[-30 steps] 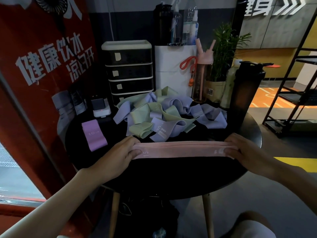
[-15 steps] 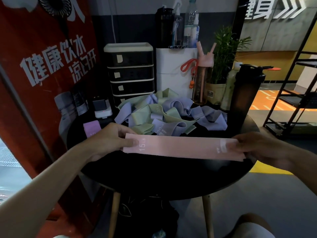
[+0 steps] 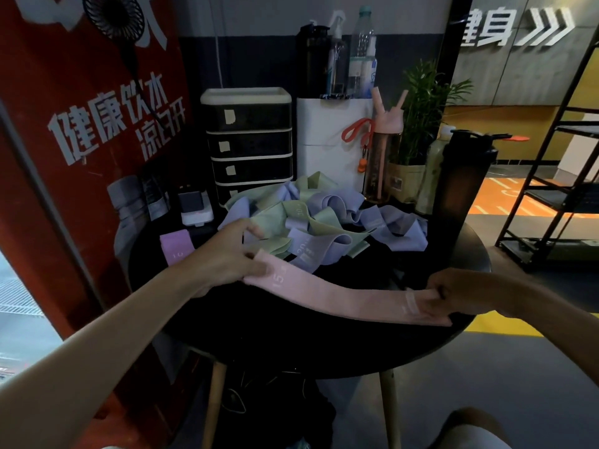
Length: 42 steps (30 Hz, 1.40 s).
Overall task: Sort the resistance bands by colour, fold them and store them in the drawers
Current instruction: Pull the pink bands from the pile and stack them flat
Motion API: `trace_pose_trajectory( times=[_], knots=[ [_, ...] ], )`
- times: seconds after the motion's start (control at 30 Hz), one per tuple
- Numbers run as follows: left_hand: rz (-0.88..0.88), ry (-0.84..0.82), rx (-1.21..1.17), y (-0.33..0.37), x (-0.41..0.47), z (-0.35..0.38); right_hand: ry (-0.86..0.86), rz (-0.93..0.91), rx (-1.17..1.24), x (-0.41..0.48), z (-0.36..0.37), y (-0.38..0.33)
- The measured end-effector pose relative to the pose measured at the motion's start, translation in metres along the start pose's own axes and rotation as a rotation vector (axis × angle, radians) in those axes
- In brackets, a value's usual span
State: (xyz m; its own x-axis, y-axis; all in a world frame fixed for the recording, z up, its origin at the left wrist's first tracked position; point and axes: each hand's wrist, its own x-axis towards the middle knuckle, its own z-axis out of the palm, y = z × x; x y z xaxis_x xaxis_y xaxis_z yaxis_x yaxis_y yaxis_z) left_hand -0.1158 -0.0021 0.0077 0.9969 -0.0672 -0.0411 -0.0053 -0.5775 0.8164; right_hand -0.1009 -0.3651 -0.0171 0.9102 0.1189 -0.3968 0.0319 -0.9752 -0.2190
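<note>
Dark and round, the tabletop (image 3: pixel 291 335) carried everything, with a red poster wall on the left-hand side. The pink band (image 3: pixel 340 296) lay stretched flat between the two hands, near the front edge. The left hand (image 3: pixel 223 257) pinched one end of it with thumb and fingers. The right hand (image 3: pixel 460 293) was curled tight around the other end, which reached almost over the rim.

Just beyond the left hand lay the pile (image 3: pixel 317 228) of green and lilac bands, nearly touching its fingers. A folded purple band (image 3: pixel 176 249) lay to the outer side of that hand, and the drawers (image 3: pixel 249 147), all closed, stood far behind it.

Several things could go wrong, I think. The band looked elastic, so if one pinch became loose, the end could spring back and spoil the fold. The left fingers could also catch a green band from the pile and mix the colours. On the right, the end near the rim could slide down to the floor. A tall black bottle (image 3: pixel 460 189) stood beyond the right hand, and a wide folding movement could knock it.
</note>
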Motion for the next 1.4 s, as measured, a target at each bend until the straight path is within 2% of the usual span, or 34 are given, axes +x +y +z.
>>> trace_pose_trajectory(
  times=[0.1,0.13,0.2,0.27,0.33,0.5,0.57,0.63,0.7,0.8,0.97,1.1,1.23,1.4],
  knots=[
    [0.182,-0.047,0.198,0.043,0.000,-0.011,0.073,-0.077,-0.193,-0.015,-0.026,-0.025],
    [0.236,-0.068,0.248,0.057,-0.001,-0.014,0.150,-0.183,-0.088,-0.020,-0.036,-0.037],
    [0.321,-0.109,0.322,0.084,-0.002,-0.017,0.295,-0.451,0.307,-0.029,-0.053,-0.065],
    [0.371,-0.135,0.345,0.106,-0.005,-0.019,0.285,-0.599,0.520,-0.036,-0.063,-0.093],
    [0.398,-0.145,0.342,0.121,-0.008,-0.022,0.225,-0.659,0.582,-0.035,-0.070,-0.115],
    [0.425,-0.096,0.341,0.137,-0.017,-0.036,0.241,-0.711,0.590,-0.035,-0.082,-0.141],
    [0.423,-0.028,0.247,0.135,-0.021,-0.040,0.284,-0.735,0.622,-0.037,-0.083,-0.147],
    [0.399,0.068,0.025,0.129,-0.025,-0.035,0.323,-0.775,0.708,-0.040,-0.086,-0.151],
    [0.297,0.138,-0.273,0.117,-0.027,-0.019,0.343,-0.786,0.804,-0.040,-0.089,-0.154],
    [0.186,0.114,-0.607,0.098,-0.026,0.012,0.361,-0.761,0.887,-0.039,-0.097,-0.160],
    [0.225,0.233,-0.562,0.072,-0.031,0.046,0.394,-0.738,0.958,-0.038,-0.110,-0.172],
    [0.129,0.254,-0.709,0.061,-0.034,0.054,0.403,-0.737,0.987,-0.041,-0.118,-0.183],
    [0.080,0.282,-0.808,0.058,-0.031,0.048,0.392,-0.744,1.001,-0.038,-0.125,-0.194],
    [0.144,0.407,-0.738,0.057,-0.008,0.014,0.390,-0.745,1.070,-0.034,-0.131,-0.206]
  ],
)
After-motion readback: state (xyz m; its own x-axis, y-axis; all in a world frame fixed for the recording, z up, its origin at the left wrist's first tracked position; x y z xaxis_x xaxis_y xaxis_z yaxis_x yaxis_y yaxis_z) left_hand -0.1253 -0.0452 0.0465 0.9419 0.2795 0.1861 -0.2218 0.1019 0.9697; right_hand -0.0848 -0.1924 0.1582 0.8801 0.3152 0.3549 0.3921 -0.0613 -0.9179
